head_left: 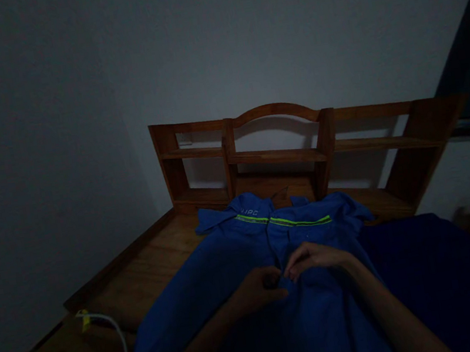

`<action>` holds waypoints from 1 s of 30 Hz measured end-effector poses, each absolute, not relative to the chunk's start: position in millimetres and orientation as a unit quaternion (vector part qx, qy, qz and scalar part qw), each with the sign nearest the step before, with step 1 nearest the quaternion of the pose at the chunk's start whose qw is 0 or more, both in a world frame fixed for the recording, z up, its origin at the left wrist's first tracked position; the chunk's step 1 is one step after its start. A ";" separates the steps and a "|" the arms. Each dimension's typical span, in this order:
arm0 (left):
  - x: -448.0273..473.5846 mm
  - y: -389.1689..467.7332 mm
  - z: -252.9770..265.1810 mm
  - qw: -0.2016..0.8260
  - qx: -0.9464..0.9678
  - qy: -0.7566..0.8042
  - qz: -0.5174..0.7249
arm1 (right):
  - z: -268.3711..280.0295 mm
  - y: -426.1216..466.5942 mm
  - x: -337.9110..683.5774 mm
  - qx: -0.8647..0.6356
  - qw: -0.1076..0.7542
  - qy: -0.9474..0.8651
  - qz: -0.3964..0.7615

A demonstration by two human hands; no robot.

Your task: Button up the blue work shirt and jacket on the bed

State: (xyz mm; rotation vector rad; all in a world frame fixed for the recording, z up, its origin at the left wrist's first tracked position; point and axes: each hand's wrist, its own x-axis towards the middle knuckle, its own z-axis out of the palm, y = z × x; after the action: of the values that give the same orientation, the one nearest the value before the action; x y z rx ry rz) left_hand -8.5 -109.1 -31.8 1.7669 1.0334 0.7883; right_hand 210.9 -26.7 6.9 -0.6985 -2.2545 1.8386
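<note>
A blue short-sleeved work garment (230,260) lies spread out, front side up, with a yellow-green stripe across the chest and pale lettering above it. Both my hands meet at its front opening, below the stripe. My left hand (261,288) is curled at the left of the opening, its fingers bent around the cloth edge. Opposite it, my right hand (308,259) pinches the fabric between thumb and fingertips. The dim light hides any button or fastener between the fingertips.
A wooden headboard with shelves (279,157) stands behind the garment, against a pale wall (196,45). Bare wooden boards (160,265) show on the left. A white cable (119,331) with a yellow piece (85,321) lies there. Dark blue cloth (433,275) covers the right side.
</note>
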 end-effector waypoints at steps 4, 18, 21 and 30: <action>5.2 -125.1 -48.7 0.401 0.670 0.502 0.373 | 6.2 -29.0 211.0 -0.228 0.040 -0.767 0.599; 14.6 -131.7 -60.9 0.328 0.612 0.561 0.451 | 8.2 -30.2 213.6 -0.223 -0.014 -0.788 0.574; 13.9 -131.8 -61.0 0.326 0.614 0.557 0.454 | 3.9 -30.1 211.3 -0.214 -0.013 -0.787 0.579; 9.7 -132.1 -51.2 0.350 0.581 0.559 0.477 | -7.6 -30.9 201.4 -0.214 -0.016 -0.739 0.638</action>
State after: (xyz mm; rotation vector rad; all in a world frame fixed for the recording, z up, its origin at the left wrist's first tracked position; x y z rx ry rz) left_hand 9.7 -132.1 -51.2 1.5046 1.4468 1.2364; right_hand 201.4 -30.9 -7.6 -0.6788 -2.3477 2.0257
